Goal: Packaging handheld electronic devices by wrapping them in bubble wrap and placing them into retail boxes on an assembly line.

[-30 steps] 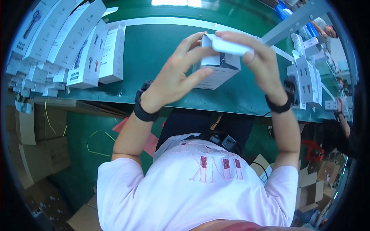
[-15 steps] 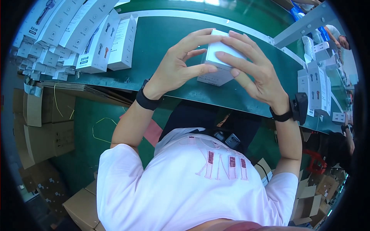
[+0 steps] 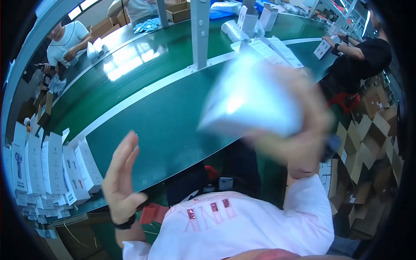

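Now right hand (image 3: 310, 117) grips white carton (image 3: 255, 102), both motion-blurred, carton left of palm, raised over green worktop (image 3: 151, 125). Left hand (image 3: 120, 186) released, fingers extended; just left of it, row of printed retail boxes (image 3: 53, 167). Beyond right hand, white packaging (image 3: 284, 53); farther right, open cardboard boxes (image 3: 362, 154).

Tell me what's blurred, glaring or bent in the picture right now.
Head view: the white box and the right hand holding it are smeared, while the left hand looks sharper; head view: bright glare whitens part of the far green surface; head view: the white strip curves, and the corners go black.
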Motion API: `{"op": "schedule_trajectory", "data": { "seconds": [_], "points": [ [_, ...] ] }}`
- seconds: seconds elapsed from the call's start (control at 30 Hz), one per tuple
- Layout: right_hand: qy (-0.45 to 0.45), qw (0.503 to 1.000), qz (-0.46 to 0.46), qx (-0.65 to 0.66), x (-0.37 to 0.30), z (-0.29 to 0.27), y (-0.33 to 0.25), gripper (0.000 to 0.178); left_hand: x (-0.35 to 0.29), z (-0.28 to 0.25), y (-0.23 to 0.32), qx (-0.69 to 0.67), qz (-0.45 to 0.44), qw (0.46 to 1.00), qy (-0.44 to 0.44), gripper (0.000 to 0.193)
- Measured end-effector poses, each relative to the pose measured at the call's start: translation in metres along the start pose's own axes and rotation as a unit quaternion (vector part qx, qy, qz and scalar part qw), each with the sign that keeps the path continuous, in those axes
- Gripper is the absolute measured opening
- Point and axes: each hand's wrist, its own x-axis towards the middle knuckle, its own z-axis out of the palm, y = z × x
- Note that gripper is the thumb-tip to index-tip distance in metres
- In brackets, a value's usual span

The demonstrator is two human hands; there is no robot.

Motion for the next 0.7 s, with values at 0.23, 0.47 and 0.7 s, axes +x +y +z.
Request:
{"op": "schedule_trajectory", "data": {
  "seconds": [0.23, 0.47, 0.7],
  "points": [
    [0.183, 0.835, 0.220, -0.470, 0.022, -0.181, 0.269, 0.061, 0.043, 0.039, 0.016, -0.091, -0.136, 0.972, -0.168, 0.055],
    [0.017, 0.838, 0.372, -0.399, -0.052, -0.196, 0.481, 0.087, 0.075, 0.075, -0.015, -0.043, -0.194, 0.944, -0.265, 0.033],
    [-0.153, 0.948, 0.043, -0.277, 0.190, -0.084, 0.396, 0.066, 0.101, 0.073, -0.045, -0.096, -0.271, 0.938, -0.195, 0.031]
  ]
}}
